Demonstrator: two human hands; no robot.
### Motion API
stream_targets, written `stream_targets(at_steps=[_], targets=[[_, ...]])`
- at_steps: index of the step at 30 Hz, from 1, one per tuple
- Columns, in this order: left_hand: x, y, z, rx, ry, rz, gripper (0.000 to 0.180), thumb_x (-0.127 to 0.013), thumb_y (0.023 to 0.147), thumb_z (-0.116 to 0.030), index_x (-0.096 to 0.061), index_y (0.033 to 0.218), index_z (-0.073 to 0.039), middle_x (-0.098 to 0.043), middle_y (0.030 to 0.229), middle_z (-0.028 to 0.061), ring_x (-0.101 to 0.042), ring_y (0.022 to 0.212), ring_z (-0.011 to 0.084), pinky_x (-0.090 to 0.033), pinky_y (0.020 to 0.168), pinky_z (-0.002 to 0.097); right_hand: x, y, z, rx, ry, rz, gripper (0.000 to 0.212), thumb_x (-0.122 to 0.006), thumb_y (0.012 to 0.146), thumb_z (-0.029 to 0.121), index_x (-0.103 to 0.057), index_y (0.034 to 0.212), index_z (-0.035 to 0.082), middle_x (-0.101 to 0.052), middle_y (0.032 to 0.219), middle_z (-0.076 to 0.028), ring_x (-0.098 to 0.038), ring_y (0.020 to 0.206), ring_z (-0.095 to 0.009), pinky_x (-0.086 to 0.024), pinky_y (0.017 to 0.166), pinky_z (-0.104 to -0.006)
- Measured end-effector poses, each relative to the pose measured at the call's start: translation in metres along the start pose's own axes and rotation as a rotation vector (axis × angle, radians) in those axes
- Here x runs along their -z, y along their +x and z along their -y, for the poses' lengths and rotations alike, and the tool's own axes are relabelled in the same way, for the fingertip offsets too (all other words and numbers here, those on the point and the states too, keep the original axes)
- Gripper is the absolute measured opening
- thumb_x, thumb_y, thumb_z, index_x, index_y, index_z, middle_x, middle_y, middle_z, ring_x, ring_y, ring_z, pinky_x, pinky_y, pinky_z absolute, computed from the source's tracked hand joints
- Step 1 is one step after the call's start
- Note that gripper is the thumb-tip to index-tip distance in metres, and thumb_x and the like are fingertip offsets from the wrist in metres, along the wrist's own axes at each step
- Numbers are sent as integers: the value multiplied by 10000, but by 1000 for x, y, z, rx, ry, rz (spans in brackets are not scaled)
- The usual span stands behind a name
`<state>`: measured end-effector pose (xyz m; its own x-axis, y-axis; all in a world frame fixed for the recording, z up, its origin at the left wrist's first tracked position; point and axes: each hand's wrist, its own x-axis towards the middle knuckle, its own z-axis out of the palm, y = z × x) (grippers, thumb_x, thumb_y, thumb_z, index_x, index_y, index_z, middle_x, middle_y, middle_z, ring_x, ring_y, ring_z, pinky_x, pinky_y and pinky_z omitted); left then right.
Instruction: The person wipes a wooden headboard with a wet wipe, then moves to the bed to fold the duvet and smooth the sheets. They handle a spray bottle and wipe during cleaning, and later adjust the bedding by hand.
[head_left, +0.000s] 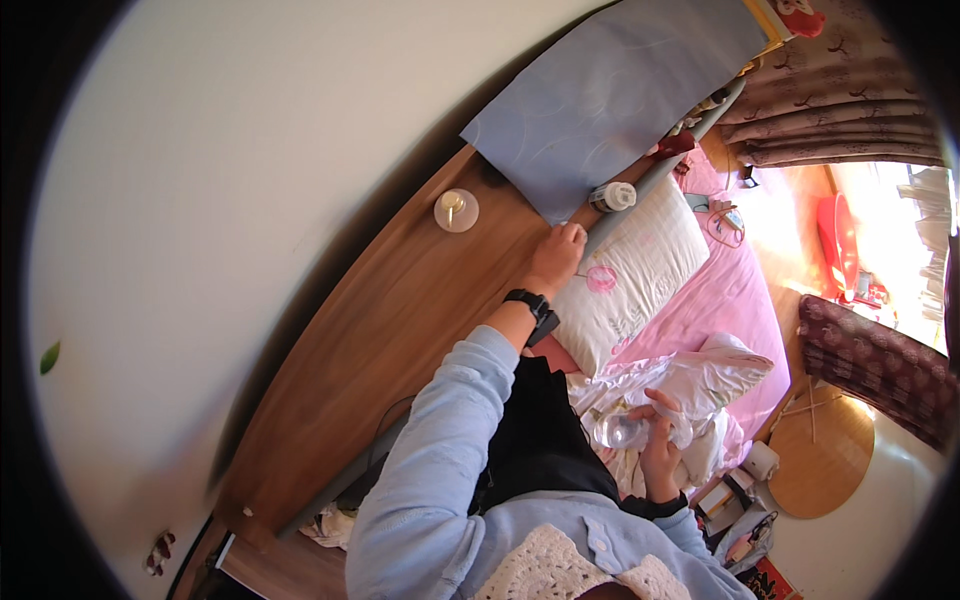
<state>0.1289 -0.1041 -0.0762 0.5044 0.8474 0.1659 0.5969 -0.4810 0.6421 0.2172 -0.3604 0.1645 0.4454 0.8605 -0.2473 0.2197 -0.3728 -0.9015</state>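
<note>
Clear plastic bottle (618, 430) is resting in the right hand (660, 440), fingers closed around it above the rumpled bedding (700, 385); the left hand (560, 250), curled, is bracing on the wooden headboard shelf (400, 300). Keeping that brace steadies the lean.

Light blue sleeves (440, 440), black wristband (532, 305), white crochet trim (545, 570).

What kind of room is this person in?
Most likely a bedroom: a bed with a pink sheet and a white pillow, a wooden headboard shelf beside it, and curtains at a sunny window.
</note>
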Motion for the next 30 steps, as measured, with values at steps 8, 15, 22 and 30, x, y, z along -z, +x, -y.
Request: stream_targets(at_steps=[8, 15, 22, 30], targets=[[-34, 44, -7, 14, 82, 66, 181, -546, 825, -96, -636, 972, -40, -554, 994, 80, -555, 958, 274, -538, 758, 345, 13, 1, -8, -31, 5, -38, 445, -413, 1005, 366, -524, 1235, 2, -597, 1124, -111, -603, 829, -151, -465, 789, -323], [-4, -15, 4, -58, 167, 73, 167, -532, 829, -87, -622, 953, -22, -538, 998, 72, -535, 986, 262, -510, 809, 331, 2, -4, 10, -9, 55, 11, 445, -476, 981, 382, -557, 1202, 3, -666, 894, -77, -613, 817, -141, -476, 786, -302], [61, -145, 34, -45, 176, 235, 342, -504, 850, -85, -569, 1169, 18, -556, 1092, 92, -533, 1091, 267, -499, 882, 334, -21, -21, 44, -6, 99, 51, 451, -440, 997, 389, -556, 1201, 3, -634, 846, -61, -593, 811, -131, -451, 755, -286], [130, -289, 61, -65, 243, 195, 238, -509, 869, -104, -606, 1067, -15, -559, 1007, 86, -553, 985, 270, -510, 797, 354, -46, -55, 48, 150, 189, 118, 436, -499, 980, 363, -564, 1187, -16, -639, 843, -65, -609, 771, -125, -467, 719, -268]])
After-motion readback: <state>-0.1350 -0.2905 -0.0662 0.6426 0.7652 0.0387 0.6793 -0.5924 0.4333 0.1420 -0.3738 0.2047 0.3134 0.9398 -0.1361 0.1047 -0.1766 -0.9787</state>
